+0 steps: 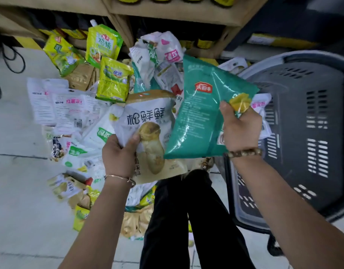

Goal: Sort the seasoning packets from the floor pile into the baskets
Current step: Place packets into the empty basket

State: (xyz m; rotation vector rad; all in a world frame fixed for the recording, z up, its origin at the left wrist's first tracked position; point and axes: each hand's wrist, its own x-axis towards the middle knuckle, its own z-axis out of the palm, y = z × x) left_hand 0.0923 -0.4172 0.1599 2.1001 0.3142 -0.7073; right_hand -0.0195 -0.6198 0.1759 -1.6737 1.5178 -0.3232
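My left hand (pixel 119 154) grips a white and beige packet with a mushroom picture (pixel 149 121) by its left edge, lifted above the pile. A teal packet with a red logo (pixel 200 109) is held up by my right hand (pixel 240 129), which pinches its right edge beside a yellow patch. Both packets hang over the floor pile of seasoning packets (pixel 79 105), a heap of yellow-green, white and beige bags. A dark grey plastic basket (pixel 303 133) stands at the right, just beyond my right hand.
Cardboard boxes on a low shelf (pixel 167 14) line the back. A black cable (pixel 11 57) lies on the pale floor at far left. My dark trouser legs (pixel 184 220) are at the bottom centre. A white packet (pixel 262 105) lies at the basket's left rim.
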